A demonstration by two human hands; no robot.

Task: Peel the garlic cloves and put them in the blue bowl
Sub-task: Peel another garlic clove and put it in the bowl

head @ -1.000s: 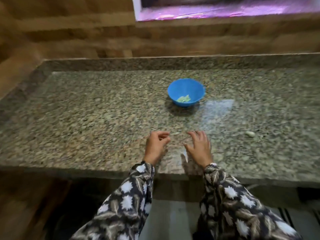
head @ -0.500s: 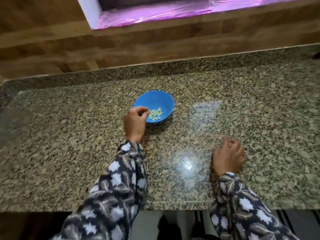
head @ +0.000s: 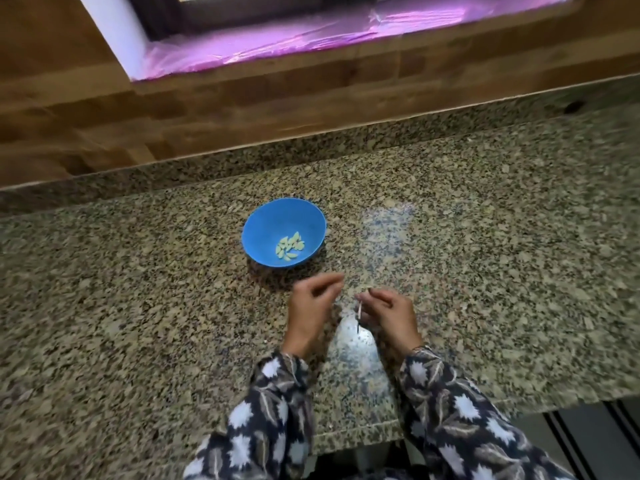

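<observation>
The blue bowl [head: 266, 220] stands on the granite counter past my hands, with several peeled pale green garlic cloves [head: 290, 249] lying in its bottom. My left hand [head: 310, 306] hovers just in front of the bowl, fingers loosely curled and apart, with nothing seen in it. My right hand [head: 389, 315] is beside it, a small gap between them. Its fingertips pinch a small pale garlic clove [head: 360, 310], thin and blurred, which hangs down over the counter. I cannot tell whether skin is still on it.
The granite counter [head: 138, 306] runs wide to both sides, with its front edge near my sleeves. A low granite upstand and a wooden wall [head: 207, 109] close off the back. Above it is a window sill under pink film [head: 311, 36].
My left hand has drawn back from the bowl towards me. My right hand has come in from the right with the small pale clove pinched in it. Both hands now meet in front of the bowl.
</observation>
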